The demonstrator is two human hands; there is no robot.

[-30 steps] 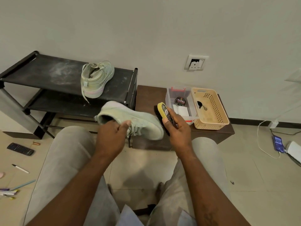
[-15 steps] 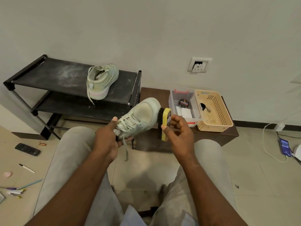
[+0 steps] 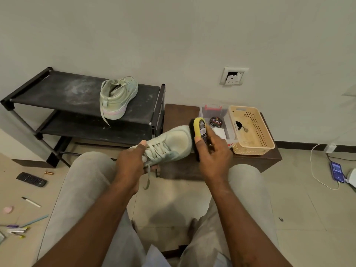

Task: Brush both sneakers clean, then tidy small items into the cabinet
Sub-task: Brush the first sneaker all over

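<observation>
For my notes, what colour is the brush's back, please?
Yellow; the brush shows best in the head view.

sneaker (image 3: pixel 169 145): matt suede-like cloth | brush (image 3: pixel 199 128): glossy yellow plastic, black bristles | rack (image 3: pixel 77 93): dusty black cloth, metal tubes | basket (image 3: pixel 256 149): perforated plastic | floor (image 3: pixel 289 199): smooth tile

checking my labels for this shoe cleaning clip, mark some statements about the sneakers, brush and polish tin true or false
1. The left hand grips a pale green lace-up sneaker near its laces. True.
2. The right hand holds a yellow-backed, black-bristled brush against that sneaker's toe. True.
3. The second pale green sneaker lies on the tiled floor. False: it stands on the black two-shelf rack, top shelf.
4. The round black polish tin sits in the beige perforated plastic basket. False: it sits in the clear plastic box beside the basket.
5. A black remote control lies on the floor. True.
</observation>
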